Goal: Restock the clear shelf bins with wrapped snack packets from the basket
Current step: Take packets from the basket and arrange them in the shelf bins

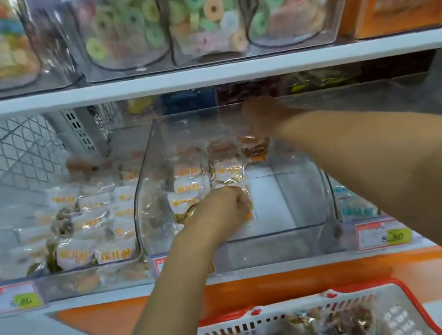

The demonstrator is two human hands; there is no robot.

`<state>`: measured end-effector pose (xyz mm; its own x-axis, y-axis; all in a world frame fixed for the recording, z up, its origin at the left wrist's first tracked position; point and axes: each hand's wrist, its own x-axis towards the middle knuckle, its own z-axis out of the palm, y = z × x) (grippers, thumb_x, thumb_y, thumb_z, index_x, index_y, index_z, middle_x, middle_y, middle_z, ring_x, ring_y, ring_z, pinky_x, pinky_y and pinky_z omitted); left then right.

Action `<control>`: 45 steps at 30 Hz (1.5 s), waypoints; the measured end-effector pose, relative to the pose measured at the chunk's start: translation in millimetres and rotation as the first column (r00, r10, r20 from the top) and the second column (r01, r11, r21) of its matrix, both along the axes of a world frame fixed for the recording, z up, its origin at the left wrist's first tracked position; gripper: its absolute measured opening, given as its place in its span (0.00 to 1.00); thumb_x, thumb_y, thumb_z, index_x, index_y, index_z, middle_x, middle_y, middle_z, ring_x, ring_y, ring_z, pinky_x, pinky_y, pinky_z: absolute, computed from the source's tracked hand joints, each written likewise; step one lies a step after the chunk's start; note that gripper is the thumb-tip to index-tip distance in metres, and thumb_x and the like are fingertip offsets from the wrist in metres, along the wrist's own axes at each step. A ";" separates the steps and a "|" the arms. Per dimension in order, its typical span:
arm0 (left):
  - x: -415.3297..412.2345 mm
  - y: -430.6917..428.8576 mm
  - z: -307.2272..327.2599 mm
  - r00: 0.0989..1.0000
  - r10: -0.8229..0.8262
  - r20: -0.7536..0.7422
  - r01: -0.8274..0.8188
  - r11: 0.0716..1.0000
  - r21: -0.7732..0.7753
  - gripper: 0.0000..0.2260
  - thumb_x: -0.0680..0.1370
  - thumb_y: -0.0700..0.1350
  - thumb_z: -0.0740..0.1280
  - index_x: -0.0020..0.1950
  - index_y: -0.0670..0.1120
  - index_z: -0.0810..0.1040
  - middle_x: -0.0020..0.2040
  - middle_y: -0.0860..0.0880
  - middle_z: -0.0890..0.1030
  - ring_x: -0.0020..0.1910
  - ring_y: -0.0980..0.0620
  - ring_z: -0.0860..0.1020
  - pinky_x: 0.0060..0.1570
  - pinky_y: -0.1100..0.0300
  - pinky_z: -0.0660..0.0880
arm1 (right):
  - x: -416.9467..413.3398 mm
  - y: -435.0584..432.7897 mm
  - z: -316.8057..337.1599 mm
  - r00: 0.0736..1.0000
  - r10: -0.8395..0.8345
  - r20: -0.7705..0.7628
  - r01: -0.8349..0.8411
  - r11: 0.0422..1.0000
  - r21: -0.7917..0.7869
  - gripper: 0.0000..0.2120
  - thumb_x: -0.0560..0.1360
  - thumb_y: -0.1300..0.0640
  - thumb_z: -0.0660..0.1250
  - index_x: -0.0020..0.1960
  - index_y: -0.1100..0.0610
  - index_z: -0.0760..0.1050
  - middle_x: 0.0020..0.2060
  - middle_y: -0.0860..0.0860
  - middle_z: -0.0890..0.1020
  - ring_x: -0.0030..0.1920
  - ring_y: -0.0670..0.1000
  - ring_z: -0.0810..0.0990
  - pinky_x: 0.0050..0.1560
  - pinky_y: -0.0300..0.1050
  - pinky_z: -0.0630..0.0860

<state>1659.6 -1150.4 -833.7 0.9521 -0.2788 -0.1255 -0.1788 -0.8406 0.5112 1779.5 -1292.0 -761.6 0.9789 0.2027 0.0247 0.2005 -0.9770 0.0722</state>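
Observation:
A clear shelf bin (306,236) stands in the middle of the lower shelf, its left half filled with wrapped snack packets (188,185) and its right half bare. My left hand (221,210) reaches over the bin's front wall and grips a clear-wrapped packet (228,176) among those inside. My right hand (262,116) is deep in the bin at the back, fingers curled on a brown packet (254,147). A white basket with a red rim (421,309) holding several wrapped snacks sits below, at the bottom right.
A neighbouring bin (91,271) on the left is full of white packets with orange print. Jars of pastel ring sweets (207,13) line the upper shelf (199,76). Price tags (381,234) hang on the shelf front. An orange panel (262,291) runs below.

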 end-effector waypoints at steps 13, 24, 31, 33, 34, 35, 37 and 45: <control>0.3 0.0 -0.1 0.971 0.082 0.224 -0.053 0.990 -0.133 0.09 0.78 0.42 0.61 0.48 0.45 0.81 0.44 0.48 0.83 0.44 0.49 0.80 0.45 0.55 0.77 | 4.2 1.6 -19.6 0.994 -0.087 0.064 0.079 0.990 0.121 0.17 0.76 0.59 0.66 0.62 0.66 0.73 0.59 0.62 0.77 0.61 0.61 0.76 0.56 0.49 0.73; -108.5 7.2 -16.4 0.793 0.191 0.579 0.031 0.936 -0.351 0.21 0.78 0.53 0.59 0.28 0.52 0.56 0.22 0.53 0.58 0.23 0.54 0.62 0.26 0.63 0.57 | -195.2 -33.8 8.6 0.968 0.249 -0.023 -0.224 0.904 0.365 0.15 0.75 0.51 0.68 0.34 0.55 0.69 0.30 0.50 0.74 0.34 0.50 0.72 0.34 0.44 0.66; -181.4 23.2 -121.3 0.984 0.172 0.053 -0.173 0.985 0.020 0.12 0.79 0.46 0.63 0.37 0.45 0.78 0.35 0.48 0.80 0.35 0.48 0.78 0.36 0.56 0.71 | -270.7 -70.6 -128.6 0.781 0.208 -0.590 -0.061 0.964 0.258 0.15 0.76 0.46 0.67 0.51 0.59 0.79 0.47 0.53 0.82 0.47 0.54 0.80 0.44 0.44 0.74; -201.7 32.2 -132.1 0.970 0.241 -0.035 -0.234 0.963 0.132 0.09 0.79 0.44 0.62 0.49 0.43 0.82 0.49 0.45 0.82 0.46 0.47 0.80 0.47 0.55 0.76 | -271.3 -76.8 -169.3 0.815 0.113 -0.568 0.041 0.967 0.252 0.18 0.76 0.49 0.67 0.61 0.58 0.76 0.57 0.54 0.79 0.56 0.54 0.77 0.54 0.45 0.73; -210.4 37.4 -135.1 0.957 0.284 -0.055 -0.273 0.950 0.153 0.10 0.79 0.45 0.62 0.53 0.43 0.81 0.54 0.43 0.80 0.51 0.46 0.80 0.50 0.55 0.76 | -270.1 -77.4 -187.5 0.841 0.069 -0.537 0.093 0.959 0.269 0.19 0.76 0.51 0.66 0.64 0.59 0.74 0.60 0.54 0.78 0.59 0.54 0.76 0.58 0.46 0.72; -218.7 41.7 -136.2 0.942 0.328 -0.078 -0.312 0.935 0.166 0.12 0.80 0.46 0.61 0.56 0.41 0.79 0.56 0.42 0.79 0.54 0.45 0.79 0.52 0.56 0.74 | -270.2 -76.2 -202.2 0.859 0.021 -0.512 0.150 0.945 0.289 0.19 0.77 0.54 0.64 0.65 0.60 0.73 0.62 0.55 0.76 0.60 0.54 0.75 0.61 0.46 0.71; -230.9 48.5 -137.3 0.918 0.377 -0.125 -0.348 0.915 0.207 0.14 0.81 0.46 0.60 0.60 0.38 0.76 0.58 0.41 0.77 0.57 0.44 0.77 0.53 0.58 0.71 | -270.7 -69.6 -224.4 0.884 -0.072 -0.461 0.254 0.903 0.346 0.17 0.78 0.59 0.62 0.66 0.60 0.72 0.62 0.55 0.76 0.60 0.54 0.76 0.61 0.46 0.72; -247.0 44.2 -126.4 0.884 0.425 -0.196 -0.386 0.899 0.210 0.14 0.81 0.43 0.60 0.62 0.39 0.77 0.61 0.42 0.78 0.59 0.45 0.77 0.54 0.59 0.71 | -280.3 -57.3 -252.4 0.938 -0.112 -0.329 0.214 0.932 0.293 0.18 0.77 0.68 0.60 0.66 0.58 0.71 0.66 0.56 0.67 0.57 0.55 0.77 0.62 0.51 0.75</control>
<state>1412.6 -1106.2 -960.2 0.9158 0.1678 -0.3650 0.3015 -0.8875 0.3485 1499.2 -1349.3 -1013.9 0.9680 0.0710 -0.2408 -0.0013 -0.9578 -0.2876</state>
